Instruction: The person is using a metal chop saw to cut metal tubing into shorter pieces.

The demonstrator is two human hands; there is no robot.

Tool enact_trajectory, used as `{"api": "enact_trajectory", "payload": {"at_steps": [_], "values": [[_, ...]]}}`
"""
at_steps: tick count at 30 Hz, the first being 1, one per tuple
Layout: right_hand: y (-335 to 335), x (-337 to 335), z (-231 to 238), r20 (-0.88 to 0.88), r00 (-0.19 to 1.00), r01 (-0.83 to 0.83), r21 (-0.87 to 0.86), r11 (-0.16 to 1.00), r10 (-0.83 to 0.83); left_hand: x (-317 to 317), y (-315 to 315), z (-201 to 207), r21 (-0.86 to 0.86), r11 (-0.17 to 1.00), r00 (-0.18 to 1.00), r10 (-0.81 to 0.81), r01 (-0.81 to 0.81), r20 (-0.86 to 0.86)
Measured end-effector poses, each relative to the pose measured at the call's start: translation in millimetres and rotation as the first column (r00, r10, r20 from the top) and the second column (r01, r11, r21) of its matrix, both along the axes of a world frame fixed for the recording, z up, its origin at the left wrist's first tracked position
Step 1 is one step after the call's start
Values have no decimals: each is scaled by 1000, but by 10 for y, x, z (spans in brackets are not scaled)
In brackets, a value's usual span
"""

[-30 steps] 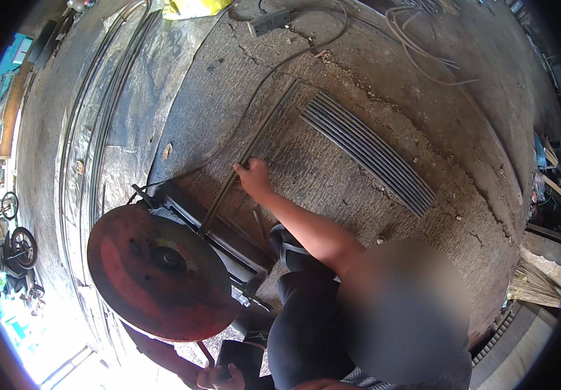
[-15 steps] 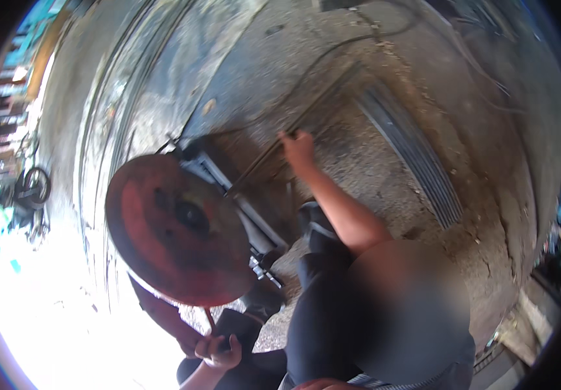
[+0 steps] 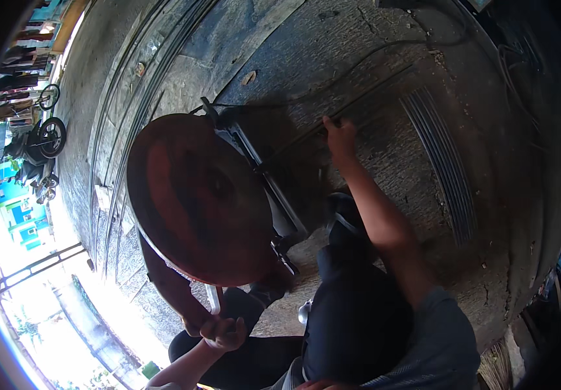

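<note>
A large round reddish disc-shaped guard [image 3: 196, 201] of what looks like a cut-off saw fills the left centre. Below its lower rim my left hand [image 3: 225, 333] is closed, fingers curled, around the end of a dark curved handle [image 3: 171, 286]; a pale lever [image 3: 214, 299] sticks out just above. My right hand [image 3: 341, 138] reaches forward and grips a thin metal bar [image 3: 379, 90] that runs slantwise into the saw's dark base frame [image 3: 254, 153]. A screw clamp [image 3: 285, 255] sits at the frame's near end. The guard hides the blade.
Several cut metal bars [image 3: 443, 166] lie side by side on the floor at right. Long rods [image 3: 114, 107] stretch along the left. A dark cable [image 3: 374, 47] curves beyond the saw. My bent knees [image 3: 361, 318] are close to it. Motorbikes [image 3: 49, 138] stand far left.
My view has shifted, so the saw, the bar and my right hand appear farther right and somewhat higher. Both hands keep their grips.
</note>
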State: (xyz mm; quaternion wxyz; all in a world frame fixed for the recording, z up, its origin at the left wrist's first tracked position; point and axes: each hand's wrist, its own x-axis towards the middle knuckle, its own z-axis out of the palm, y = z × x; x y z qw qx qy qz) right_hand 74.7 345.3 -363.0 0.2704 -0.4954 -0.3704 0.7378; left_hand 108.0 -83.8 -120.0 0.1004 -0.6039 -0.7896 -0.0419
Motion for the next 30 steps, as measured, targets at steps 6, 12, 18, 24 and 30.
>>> {"api": "enact_trajectory", "payload": {"at_steps": [6,12,18,24,30], "values": [[1,7,-40,47,998,-36,104,994,31,5,29,8,-13,999,997,-45,45,-69],[3,-11,-126,40,999,-18,95,995,14,-7,52,8,9,999,998,-44,44,-47],[-5,-14,-158,91,995,-60,206,977,42,-3,26,-17,22,999,997,-35,36,-64],[-33,-28,-96,-15,1000,24,88,996,-23,6,23,-4,-5,999,992,-44,43,-116],[-3,3,-26,43,998,-46,129,991,41,-39,16,13,-24,993,977,-121,118,-177]]}}
